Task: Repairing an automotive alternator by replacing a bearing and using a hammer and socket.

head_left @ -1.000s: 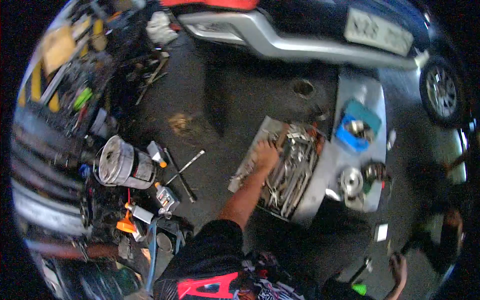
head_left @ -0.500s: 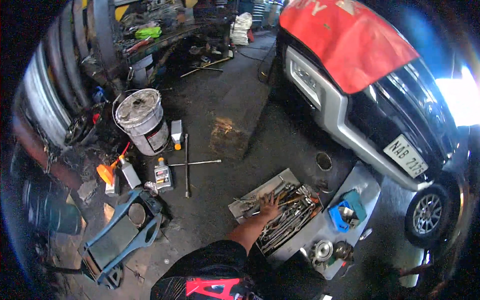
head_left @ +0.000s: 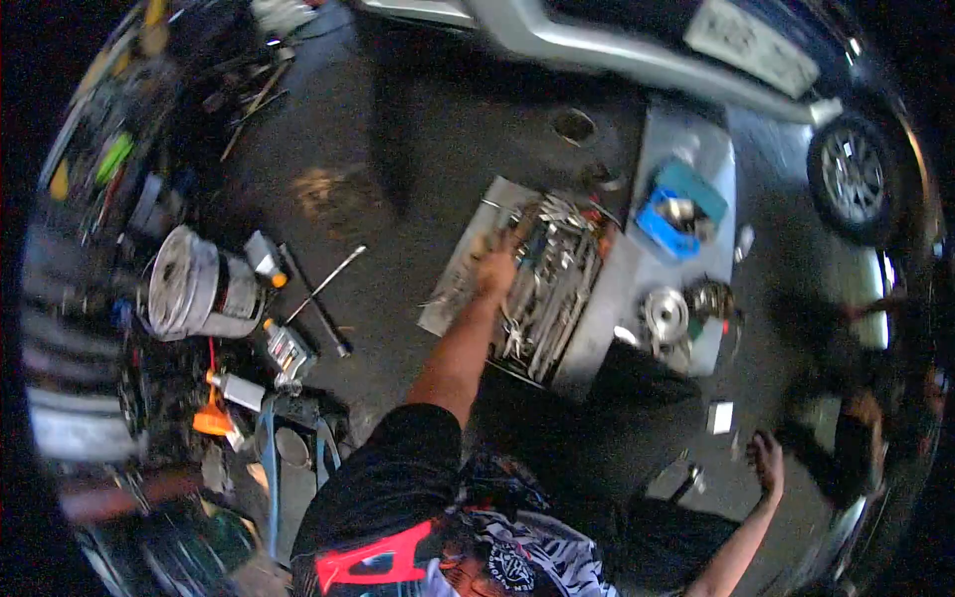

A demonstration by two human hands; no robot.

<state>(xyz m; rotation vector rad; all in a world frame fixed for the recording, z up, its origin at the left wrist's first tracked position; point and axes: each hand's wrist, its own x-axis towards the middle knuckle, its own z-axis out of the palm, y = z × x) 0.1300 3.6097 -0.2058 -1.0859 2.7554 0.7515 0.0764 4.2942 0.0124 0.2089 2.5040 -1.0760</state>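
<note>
My left hand (head_left: 495, 269) reaches down into the left part of an open metal toolbox (head_left: 438, 313), over its tool tray. Motion smears its fingers, so whether they grip a tool is hidden. Several wrenches (head_left: 562, 289) and other hand tools lie heaped in the toolbox, to the right of that hand. My right hand (head_left: 766, 463) hangs low at the right, its fingers loosely apart and nothing seen in them. Near it are a small white box (head_left: 720, 417) and a metal tool (head_left: 688, 483) on the floor.
A metal sheet (head_left: 607, 328) right of the toolbox bears a blue container (head_left: 668, 221) and round metal parts (head_left: 667, 313). Left stand a dirty bucket (head_left: 214, 289), oil bottles (head_left: 288, 350), a cross wrench (head_left: 316, 313) and a blue-framed stand (head_left: 269, 478). A car wheel (head_left: 851, 169) is at the far right.
The view has turned right and downward. My left hand has shifted toward the tray on the toolbox's left side. My right hand has come into view.
</note>
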